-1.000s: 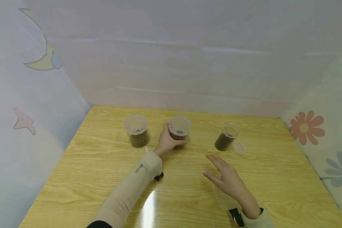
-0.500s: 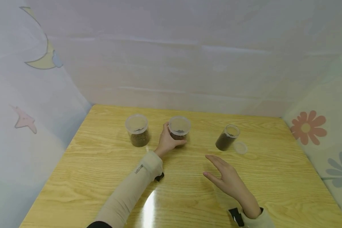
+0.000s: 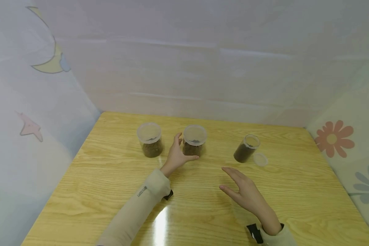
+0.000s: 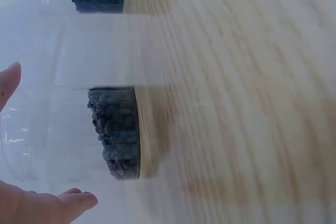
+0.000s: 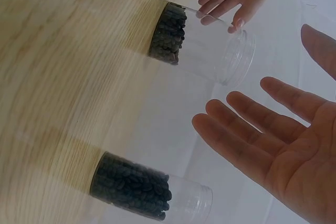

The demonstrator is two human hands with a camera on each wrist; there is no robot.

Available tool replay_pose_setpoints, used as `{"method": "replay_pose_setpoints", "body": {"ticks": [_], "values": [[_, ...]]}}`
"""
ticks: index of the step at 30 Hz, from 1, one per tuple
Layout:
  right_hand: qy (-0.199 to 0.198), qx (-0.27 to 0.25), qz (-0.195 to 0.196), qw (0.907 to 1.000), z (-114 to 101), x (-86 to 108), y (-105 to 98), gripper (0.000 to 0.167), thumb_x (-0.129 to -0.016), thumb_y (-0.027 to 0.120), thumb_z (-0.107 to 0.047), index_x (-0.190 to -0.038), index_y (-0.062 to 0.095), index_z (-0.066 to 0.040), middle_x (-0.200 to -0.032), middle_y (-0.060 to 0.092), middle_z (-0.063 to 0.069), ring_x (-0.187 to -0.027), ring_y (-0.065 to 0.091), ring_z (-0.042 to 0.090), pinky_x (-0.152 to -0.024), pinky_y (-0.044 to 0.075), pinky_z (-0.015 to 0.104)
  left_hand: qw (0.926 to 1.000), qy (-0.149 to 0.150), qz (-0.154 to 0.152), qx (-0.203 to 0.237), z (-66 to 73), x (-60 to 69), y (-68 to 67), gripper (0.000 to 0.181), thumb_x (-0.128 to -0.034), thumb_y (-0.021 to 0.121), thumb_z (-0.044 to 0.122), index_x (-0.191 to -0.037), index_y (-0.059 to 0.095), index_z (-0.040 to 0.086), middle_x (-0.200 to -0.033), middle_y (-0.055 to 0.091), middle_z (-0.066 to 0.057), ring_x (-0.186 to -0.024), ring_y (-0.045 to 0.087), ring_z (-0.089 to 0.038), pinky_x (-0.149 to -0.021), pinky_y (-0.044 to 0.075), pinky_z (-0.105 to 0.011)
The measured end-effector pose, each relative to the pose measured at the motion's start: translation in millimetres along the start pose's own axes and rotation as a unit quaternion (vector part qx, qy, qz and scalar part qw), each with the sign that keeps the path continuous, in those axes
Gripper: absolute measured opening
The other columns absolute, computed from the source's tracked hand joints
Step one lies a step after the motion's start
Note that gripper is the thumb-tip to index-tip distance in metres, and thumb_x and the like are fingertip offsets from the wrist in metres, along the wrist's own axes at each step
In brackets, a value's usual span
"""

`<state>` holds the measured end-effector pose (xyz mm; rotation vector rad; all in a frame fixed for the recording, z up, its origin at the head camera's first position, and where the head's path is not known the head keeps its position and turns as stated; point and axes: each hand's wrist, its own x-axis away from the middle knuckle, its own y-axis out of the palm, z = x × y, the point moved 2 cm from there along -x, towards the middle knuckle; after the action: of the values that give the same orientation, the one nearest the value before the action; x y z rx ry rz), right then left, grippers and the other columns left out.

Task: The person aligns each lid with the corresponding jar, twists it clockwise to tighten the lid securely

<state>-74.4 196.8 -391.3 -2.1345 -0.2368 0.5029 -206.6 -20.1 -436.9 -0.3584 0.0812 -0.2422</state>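
In the head view a wide clear jar (image 3: 194, 138) stands upright in the middle of the table, partly filled with dark beans. My left hand (image 3: 175, 155) is at its left side, thumb and fingers spread and loose around it without gripping. The left wrist view shows the jar (image 4: 68, 135) between the spread digits. My right hand (image 3: 246, 194) hovers over the front right of the table, fingers extended, holding nothing. Beyond it stands a narrower jar (image 3: 246, 149) of dark beans with its top uncovered. A round clear lid (image 3: 260, 159) lies beside that jar.
Another wide jar (image 3: 150, 141) with dark contents stands to the left of my left hand. The wooden table (image 3: 203, 218) meets a pale cloth backdrop (image 3: 184, 75) at the back, with printed cloth on both sides.
My left hand has loosened its hold on the middle jar and drawn back slightly to the left and toward me. The jar stays in place. My right hand has not moved.
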Motion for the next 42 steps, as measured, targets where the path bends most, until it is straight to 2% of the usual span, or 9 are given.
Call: {"method": "replay_pose_setpoints", "body": {"ticks": [5, 8, 15, 20, 24, 29, 34, 38, 42], "values": [[-0.001, 0.000, 0.005, 1.0000, 1.4, -0.2, 0.7, 0.054, -0.082, 0.068, -0.020, -0.126, 0.049, 0.004, -0.123, 0.052, 0.021, -0.105, 0.054, 0.038, -0.079, 0.047, 0.051, 0.9996, -0.001, -0.001, -0.027, 1.7, 9.3, -2.5, 0.105, -0.0649, 0.083, 0.024, -0.142, 0.016, 0.003, -0.142, 0.027, -0.023, -0.128, 0.030, -0.037, -0.099, 0.031, -0.052], [-0.004, 0.000, 0.014, 0.9999, 2.2, -0.2, 0.6, 0.053, -0.081, 0.069, -0.018, -0.125, 0.049, 0.005, -0.122, 0.053, 0.023, -0.104, 0.054, 0.039, -0.076, 0.049, 0.048, 0.9998, -0.007, 0.002, -0.020, 1.3, 16.2, -4.5, 0.100, -0.0664, 0.082, 0.023, -0.141, 0.019, 0.002, -0.141, 0.029, -0.022, -0.128, 0.030, -0.035, -0.100, 0.031, -0.050], [0.016, -0.007, 0.030, 0.9994, 4.8, 1.4, 1.8, 0.049, -0.081, 0.069, -0.016, -0.121, 0.052, 0.005, -0.115, 0.056, 0.021, -0.095, 0.058, 0.035, -0.069, 0.052, 0.041, 0.9999, 0.015, 0.006, 0.006, -2.5, 32.8, -11.8, 0.068, -0.0773, 0.072, 0.017, -0.130, 0.036, -0.006, -0.133, 0.040, -0.022, -0.122, 0.038, -0.038, -0.098, 0.035, -0.047], [0.032, -0.002, 0.040, 0.9987, 8.0, 2.8, 3.2, 0.044, -0.079, 0.070, -0.015, -0.116, 0.056, 0.004, -0.099, 0.062, 0.012, -0.084, 0.060, 0.026, -0.065, 0.052, 0.038, 0.9991, 0.036, -0.001, 0.021, -1.7, 42.6, -16.0, 0.047, -0.0808, 0.068, 0.014, -0.117, 0.048, -0.008, -0.114, 0.052, -0.024, -0.104, 0.051, -0.038, -0.085, 0.046, -0.043], [0.051, -0.004, 0.044, 0.9977, 9.1, 3.4, 3.4, 0.035, -0.080, 0.070, -0.014, -0.109, 0.060, 0.002, -0.095, 0.063, 0.009, -0.080, 0.060, 0.022, -0.064, 0.052, 0.036, 0.9982, 0.051, -0.020, 0.022, -0.4, 47.5, -17.9, 0.032, -0.0812, 0.068, 0.011, -0.105, 0.056, -0.006, -0.094, 0.059, -0.018, -0.084, 0.058, -0.027, -0.070, 0.051, -0.032], [0.069, 0.000, 0.053, 0.9962, 9.4, 3.9, 2.3, 0.023, -0.079, 0.070, -0.009, -0.098, 0.062, 0.000, -0.093, 0.064, 0.010, -0.077, 0.060, 0.021, -0.062, 0.052, 0.036, 0.9959, 0.073, -0.053, 0.006, 2.1, 50.0, -17.2, 0.020, -0.0820, 0.066, 0.009, -0.096, 0.059, -0.002, -0.078, 0.058, -0.006, -0.069, 0.055, -0.015, -0.059, 0.047, -0.025], [0.073, 0.000, 0.064, 0.9953, 9.5, 3.9, 0.6, 0.020, -0.078, 0.070, -0.007, -0.096, 0.062, -0.001, -0.089, 0.063, 0.007, -0.074, 0.059, 0.019, -0.060, 0.052, 0.034, 0.9943, 0.084, -0.065, -0.005, 5.6, 50.0, -14.4, 0.018, -0.0824, 0.065, 0.007, -0.095, 0.058, -0.003, -0.071, 0.055, -0.003, -0.061, 0.050, -0.012, -0.055, 0.043, -0.023], [0.078, 0.000, 0.063, 0.9950, 10.1, 4.3, -0.4, 0.022, -0.079, 0.070, -0.008, -0.098, 0.062, -0.001, -0.090, 0.063, 0.006, -0.074, 0.059, 0.017, -0.060, 0.052, 0.034, 0.9938, 0.085, -0.072, -0.001, 11.4, 49.5, -11.0, 0.017, -0.0821, 0.065, 0.004, -0.095, 0.057, -0.004, -0.071, 0.054, -0.005, -0.061, 0.048, -0.013, -0.055, 0.041, -0.022], [0.086, 0.000, 0.061, 0.9945, 10.9, 4.6, -1.3, 0.024, -0.080, 0.070, -0.010, -0.101, 0.062, -0.001, -0.092, 0.064, 0.007, -0.075, 0.059, 0.018, -0.060, 0.052, 0.035, 0.9916, 0.095, -0.087, 0.006, 36.3, 56.4, -13.7, 0.015, -0.0820, 0.063, -0.001, -0.094, 0.056, -0.006, -0.072, 0.054, -0.010, -0.063, 0.048, -0.017, -0.056, 0.040, -0.022]]}}
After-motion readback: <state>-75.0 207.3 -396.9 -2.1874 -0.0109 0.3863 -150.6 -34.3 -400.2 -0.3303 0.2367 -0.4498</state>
